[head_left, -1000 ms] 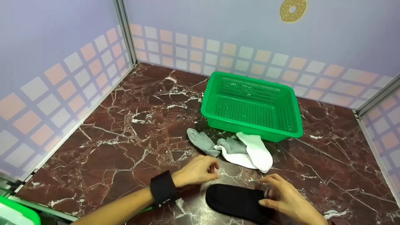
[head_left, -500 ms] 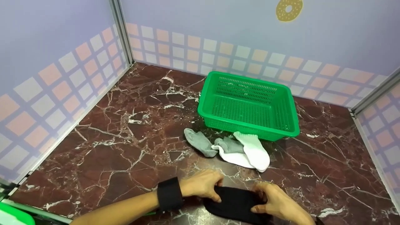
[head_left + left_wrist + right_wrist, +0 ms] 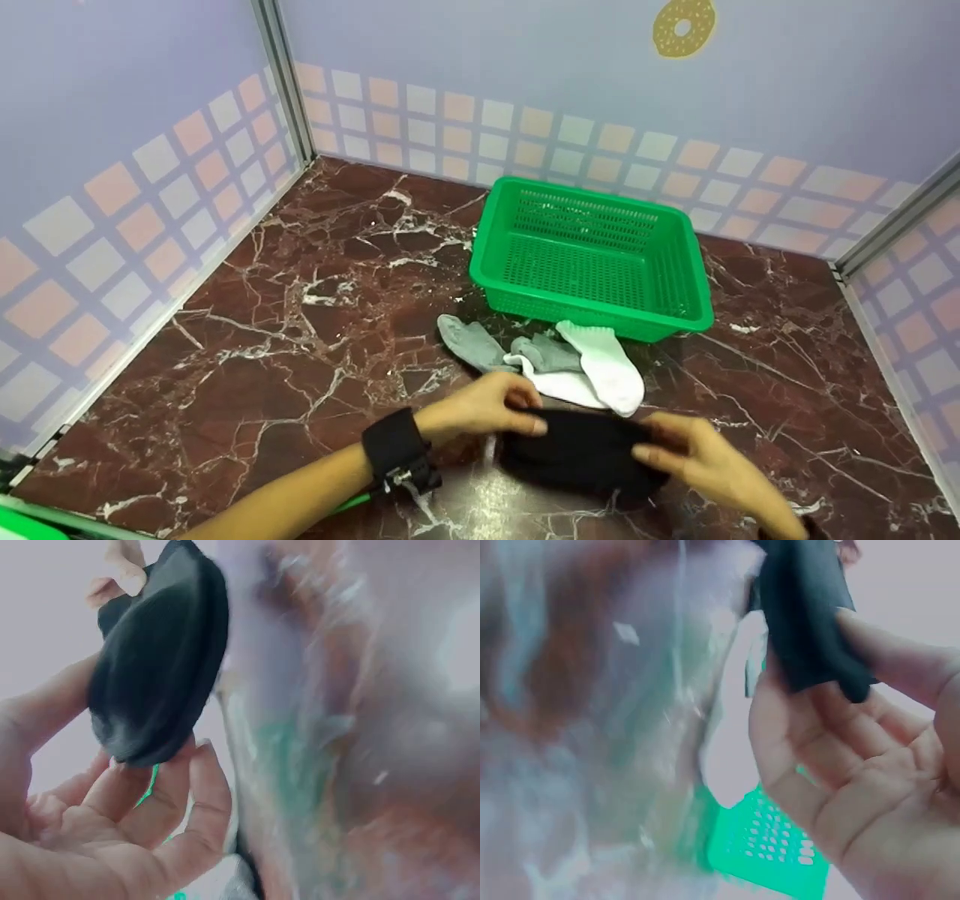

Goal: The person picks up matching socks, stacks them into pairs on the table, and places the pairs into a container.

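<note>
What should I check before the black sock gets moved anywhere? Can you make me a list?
1. Left hand has one end of the black sock: ok, thumb and fingers hold it.
2. Right hand has the other end: ok, pinched.
3. Green basket is right way up: ok, its open top faces up.
4. Grey socks and white socks are kept apart: not ok, they overlap.
5. Just one black sock, not two stacked: cannot tell.

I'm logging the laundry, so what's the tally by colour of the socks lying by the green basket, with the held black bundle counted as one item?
Grey socks: 2
White socks: 2
Black bundle: 1 (layers inside can't be counted)
Total: 5
</note>
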Available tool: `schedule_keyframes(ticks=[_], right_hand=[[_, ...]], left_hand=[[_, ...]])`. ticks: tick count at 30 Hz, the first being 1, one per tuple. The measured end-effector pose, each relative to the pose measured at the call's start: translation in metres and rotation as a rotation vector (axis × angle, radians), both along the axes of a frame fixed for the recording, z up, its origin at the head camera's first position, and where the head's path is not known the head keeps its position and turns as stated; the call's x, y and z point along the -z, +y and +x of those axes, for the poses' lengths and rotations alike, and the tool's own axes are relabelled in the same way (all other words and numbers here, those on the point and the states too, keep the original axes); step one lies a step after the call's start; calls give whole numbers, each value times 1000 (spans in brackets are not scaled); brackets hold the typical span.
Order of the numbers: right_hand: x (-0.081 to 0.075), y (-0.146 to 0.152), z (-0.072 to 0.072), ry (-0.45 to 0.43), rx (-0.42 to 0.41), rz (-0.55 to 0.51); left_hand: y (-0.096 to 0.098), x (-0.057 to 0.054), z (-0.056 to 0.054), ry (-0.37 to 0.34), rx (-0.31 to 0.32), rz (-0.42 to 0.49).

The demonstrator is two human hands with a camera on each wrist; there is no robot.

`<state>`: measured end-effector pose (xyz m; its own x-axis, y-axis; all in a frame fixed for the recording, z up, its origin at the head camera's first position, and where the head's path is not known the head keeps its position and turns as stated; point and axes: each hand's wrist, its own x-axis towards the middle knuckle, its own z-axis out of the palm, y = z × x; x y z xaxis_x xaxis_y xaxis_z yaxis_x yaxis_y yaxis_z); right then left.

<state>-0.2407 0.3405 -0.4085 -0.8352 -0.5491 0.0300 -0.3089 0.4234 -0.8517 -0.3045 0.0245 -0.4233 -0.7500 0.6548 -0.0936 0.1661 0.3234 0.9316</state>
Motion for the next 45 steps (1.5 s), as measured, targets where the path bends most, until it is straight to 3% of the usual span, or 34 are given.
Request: schedule_keyframes(ticks=[6, 10, 15, 19, 21, 24, 27, 31, 34, 38, 45], right_hand=[[-26, 0, -26, 160, 131, -139], [-52, -2, -51, 318, 275, -159], [-86, 2, -88, 393, 421, -134], [-103, 4, -125, 411, 428, -120], [-108, 4, -144, 392, 395, -95], [-107, 2, -172, 298, 332, -63], [-100, -2, -193, 116, 279, -6], [-87, -9, -212, -122, 229, 136], [-74, -14, -221, -190, 206, 241], [-59, -22, -229, -212, 216, 320], [-41, -27, -238, -269, 182, 454]], left_hand=[[-1, -18, -27, -128, -65, 310], [2, -46, -52, -156, -133, 444], [8, -89, -87, -265, -196, 689], [18, -108, -120, -261, -315, 793], [24, -110, -137, -207, -394, 763], [34, -104, -159, -93, -495, 630], [46, -92, -176, 22, -601, 408], [59, -78, -193, 71, -670, 148], [65, -70, -203, 45, -634, 22], [72, -65, -215, 17, -557, -107], [76, -56, -224, -25, -430, -239]])
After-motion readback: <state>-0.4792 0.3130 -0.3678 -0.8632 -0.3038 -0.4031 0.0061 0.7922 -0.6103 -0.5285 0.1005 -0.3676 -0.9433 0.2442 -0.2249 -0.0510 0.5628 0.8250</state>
